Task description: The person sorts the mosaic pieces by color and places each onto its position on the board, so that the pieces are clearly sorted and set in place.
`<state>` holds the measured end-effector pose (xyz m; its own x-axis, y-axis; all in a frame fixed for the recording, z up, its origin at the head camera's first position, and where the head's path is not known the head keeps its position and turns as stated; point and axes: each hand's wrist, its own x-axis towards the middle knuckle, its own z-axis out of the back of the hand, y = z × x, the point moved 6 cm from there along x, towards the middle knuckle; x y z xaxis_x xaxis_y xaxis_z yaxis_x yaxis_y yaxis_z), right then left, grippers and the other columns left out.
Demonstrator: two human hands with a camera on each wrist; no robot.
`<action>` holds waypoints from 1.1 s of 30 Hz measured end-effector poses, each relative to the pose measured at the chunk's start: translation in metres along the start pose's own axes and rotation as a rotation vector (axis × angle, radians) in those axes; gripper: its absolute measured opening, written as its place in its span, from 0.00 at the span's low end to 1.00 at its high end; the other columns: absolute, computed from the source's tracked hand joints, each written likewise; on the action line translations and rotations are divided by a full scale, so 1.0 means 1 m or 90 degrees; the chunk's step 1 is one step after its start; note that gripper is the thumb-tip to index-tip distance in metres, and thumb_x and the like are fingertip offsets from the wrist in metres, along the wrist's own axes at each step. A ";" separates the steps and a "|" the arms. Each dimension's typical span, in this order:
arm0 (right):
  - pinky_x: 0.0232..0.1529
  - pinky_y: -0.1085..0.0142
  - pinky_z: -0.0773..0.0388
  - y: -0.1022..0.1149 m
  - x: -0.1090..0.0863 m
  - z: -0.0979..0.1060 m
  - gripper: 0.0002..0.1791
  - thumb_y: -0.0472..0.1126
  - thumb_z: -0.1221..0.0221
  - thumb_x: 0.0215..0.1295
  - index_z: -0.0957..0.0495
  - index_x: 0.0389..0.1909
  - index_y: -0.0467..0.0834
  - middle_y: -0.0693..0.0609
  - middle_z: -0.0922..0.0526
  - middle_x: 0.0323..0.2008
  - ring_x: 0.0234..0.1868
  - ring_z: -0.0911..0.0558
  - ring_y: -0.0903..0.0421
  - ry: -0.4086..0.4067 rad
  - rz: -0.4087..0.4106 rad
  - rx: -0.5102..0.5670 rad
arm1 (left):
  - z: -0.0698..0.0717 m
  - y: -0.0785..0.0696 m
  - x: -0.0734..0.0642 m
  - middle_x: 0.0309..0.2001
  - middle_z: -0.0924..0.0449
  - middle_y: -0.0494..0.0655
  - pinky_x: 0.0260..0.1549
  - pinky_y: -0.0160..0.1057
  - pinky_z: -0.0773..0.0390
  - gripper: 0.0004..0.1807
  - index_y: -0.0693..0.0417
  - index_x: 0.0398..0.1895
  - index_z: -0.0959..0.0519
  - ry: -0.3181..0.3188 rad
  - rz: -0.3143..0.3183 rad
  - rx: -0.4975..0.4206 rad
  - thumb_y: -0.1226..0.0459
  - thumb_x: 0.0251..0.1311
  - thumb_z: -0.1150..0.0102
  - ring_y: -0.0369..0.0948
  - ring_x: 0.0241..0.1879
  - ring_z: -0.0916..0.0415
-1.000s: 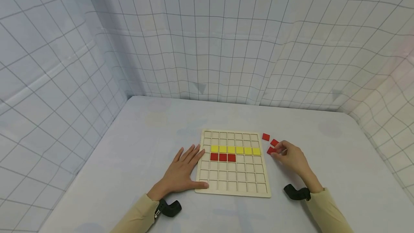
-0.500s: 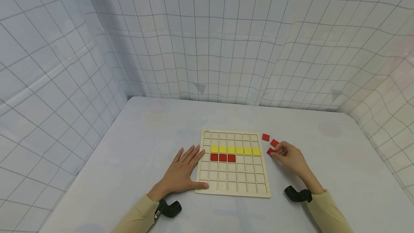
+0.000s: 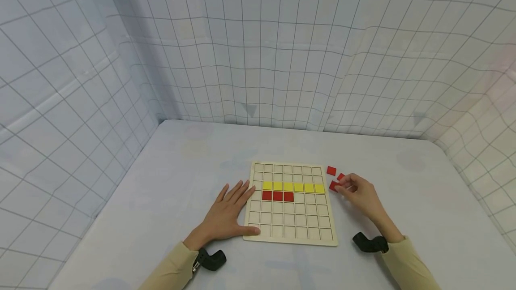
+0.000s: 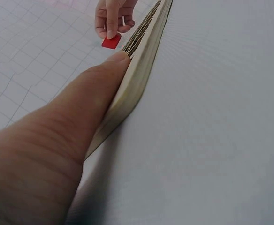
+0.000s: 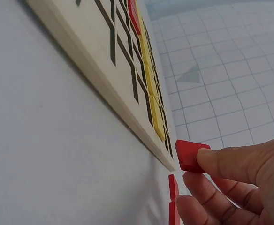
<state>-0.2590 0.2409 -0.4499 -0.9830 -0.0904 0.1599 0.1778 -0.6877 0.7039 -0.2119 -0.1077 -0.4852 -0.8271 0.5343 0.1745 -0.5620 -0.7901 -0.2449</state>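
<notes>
A wooden grid board (image 3: 290, 238) lies flat on the table, with a row of yellow square tiles (image 3: 288, 186) in it and three red tiles (image 3: 277, 196) in the row below. My left hand (image 3: 225, 216) rests spread at the board's left side, its thumb over the near left corner. Right of the board, my right hand (image 3: 360, 194) pinches a red square tile (image 5: 189, 154) between thumb and fingers. The right wrist view shows that tile raised off the table. Two loose red tiles (image 3: 331, 171) lie beyond, one partly hidden by the right hand's fingers.
A pale cloth covers the table (image 3: 193, 160). White grid-patterned curtains (image 3: 282, 57) hang behind it and along both sides. A black wrist device (image 3: 368, 241) sits on the right wrist, another black device (image 3: 213, 259) on the left.
My right hand has lifted the red tile and shifted it slightly left, toward the board. The left hand and the board have stayed still.
</notes>
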 end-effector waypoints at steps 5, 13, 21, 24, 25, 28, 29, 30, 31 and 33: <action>0.23 0.68 0.28 0.010 0.000 -0.008 0.07 0.36 0.33 0.58 0.22 0.33 0.39 0.52 0.20 0.27 0.26 0.25 0.55 0.017 0.017 0.026 | 0.000 0.000 0.000 0.75 0.56 0.48 0.67 0.53 0.63 0.60 0.50 0.75 0.50 -0.006 -0.005 -0.001 0.24 0.45 0.53 0.45 0.73 0.61; 0.22 0.68 0.29 0.023 -0.001 -0.024 0.06 0.36 0.34 0.57 0.21 0.34 0.42 0.55 0.20 0.27 0.26 0.24 0.55 0.059 0.040 0.055 | 0.001 -0.001 0.000 0.75 0.56 0.48 0.67 0.52 0.64 0.60 0.49 0.75 0.50 0.001 -0.003 -0.004 0.24 0.45 0.54 0.45 0.73 0.62; 0.24 0.69 0.28 0.035 -0.001 -0.039 0.06 0.36 0.34 0.58 0.21 0.33 0.42 0.57 0.21 0.25 0.25 0.24 0.57 0.096 0.081 0.072 | 0.001 0.000 0.000 0.75 0.58 0.46 0.67 0.51 0.66 0.60 0.49 0.76 0.52 0.015 0.005 -0.007 0.24 0.45 0.53 0.44 0.73 0.63; 0.25 0.69 0.28 0.037 -0.001 -0.043 0.05 0.37 0.34 0.58 0.21 0.33 0.42 0.57 0.21 0.25 0.25 0.25 0.58 0.104 0.098 0.070 | -0.001 0.000 0.000 0.75 0.58 0.46 0.67 0.51 0.67 0.60 0.48 0.76 0.52 0.021 0.009 -0.007 0.24 0.45 0.54 0.43 0.73 0.64; 0.25 0.69 0.28 0.038 -0.001 -0.044 0.05 0.37 0.34 0.58 0.21 0.33 0.42 0.57 0.22 0.25 0.24 0.25 0.58 0.105 0.100 0.069 | -0.001 0.000 0.000 0.75 0.59 0.46 0.67 0.51 0.66 0.60 0.48 0.76 0.52 0.022 0.009 -0.007 0.24 0.46 0.55 0.43 0.73 0.64; 0.26 0.69 0.27 0.040 -0.001 -0.047 0.05 0.36 0.33 0.58 0.20 0.33 0.42 0.58 0.22 0.25 0.25 0.26 0.59 0.112 0.110 0.065 | -0.001 0.000 0.000 0.75 0.58 0.46 0.67 0.51 0.66 0.60 0.48 0.76 0.52 0.023 0.009 -0.007 0.23 0.46 0.55 0.44 0.73 0.63; 0.26 0.69 0.27 0.041 -0.001 -0.048 0.05 0.36 0.33 0.58 0.20 0.32 0.43 0.58 0.22 0.25 0.25 0.26 0.59 0.113 0.115 0.062 | -0.001 0.000 0.000 0.75 0.58 0.46 0.67 0.51 0.66 0.60 0.48 0.76 0.52 0.023 0.008 -0.007 0.23 0.46 0.55 0.44 0.73 0.63; 0.26 0.69 0.27 0.042 -0.001 -0.049 0.05 0.36 0.33 0.57 0.20 0.32 0.43 0.59 0.22 0.25 0.25 0.26 0.59 0.114 0.117 0.059 | 0.000 0.000 0.001 0.75 0.58 0.46 0.67 0.51 0.66 0.60 0.48 0.76 0.53 0.022 0.007 -0.006 0.23 0.46 0.56 0.44 0.73 0.63; 0.26 0.69 0.27 0.043 -0.001 -0.049 0.05 0.36 0.33 0.57 0.20 0.32 0.43 0.59 0.22 0.25 0.25 0.26 0.59 0.116 0.121 0.058 | 0.000 0.000 0.001 0.75 0.58 0.46 0.67 0.52 0.66 0.60 0.48 0.76 0.53 0.022 0.007 -0.006 0.23 0.46 0.56 0.44 0.73 0.63; 0.27 0.69 0.27 0.045 -0.001 -0.050 0.05 0.36 0.33 0.57 0.20 0.32 0.43 0.59 0.22 0.25 0.25 0.26 0.59 0.118 0.128 0.058 | 0.000 0.000 0.001 0.75 0.58 0.46 0.67 0.51 0.66 0.60 0.48 0.76 0.52 0.021 0.006 -0.006 0.23 0.46 0.56 0.44 0.73 0.63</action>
<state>-0.2521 0.1740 -0.4535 -0.9177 -0.3547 0.1791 0.3654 -0.5762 0.7311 -0.2127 -0.1075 -0.4850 -0.8324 0.5363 0.1398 -0.5536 -0.7927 -0.2550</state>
